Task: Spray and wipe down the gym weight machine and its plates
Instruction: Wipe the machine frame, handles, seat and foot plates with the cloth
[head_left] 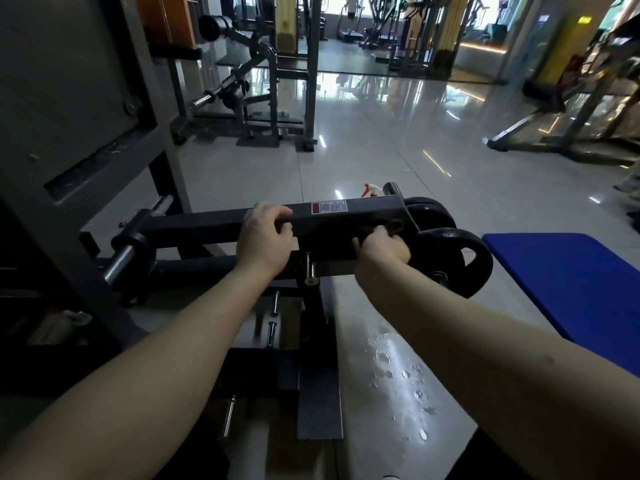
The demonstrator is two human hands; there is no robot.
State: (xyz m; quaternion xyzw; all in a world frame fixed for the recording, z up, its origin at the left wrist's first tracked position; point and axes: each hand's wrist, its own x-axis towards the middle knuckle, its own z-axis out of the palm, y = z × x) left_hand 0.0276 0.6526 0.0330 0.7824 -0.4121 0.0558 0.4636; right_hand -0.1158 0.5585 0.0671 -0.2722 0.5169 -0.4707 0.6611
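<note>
A black lever arm (pixel 360 216) of the weight machine runs across the middle of the view, with a red and white warning sticker on top. My left hand (pixel 265 239) grips the arm's top edge, fingers curled over it. My right hand (pixel 382 249) holds a dark cloth (pixel 388 227) bunched against the arm's near side, just left of the black weight plates (pixel 450 258). A spray bottle (pixel 372 189) with an orange trigger and white head shows behind the arm; its body is hidden.
A blue mat (pixel 568 289) lies on the floor at the right. Water droplets (pixel 405 372) spot the glossy tiles beside the machine's black base (pixel 318 386). A grey frame (pixel 86 133) stands at the left. Other gym machines (pixel 270 81) stand farther back across open floor.
</note>
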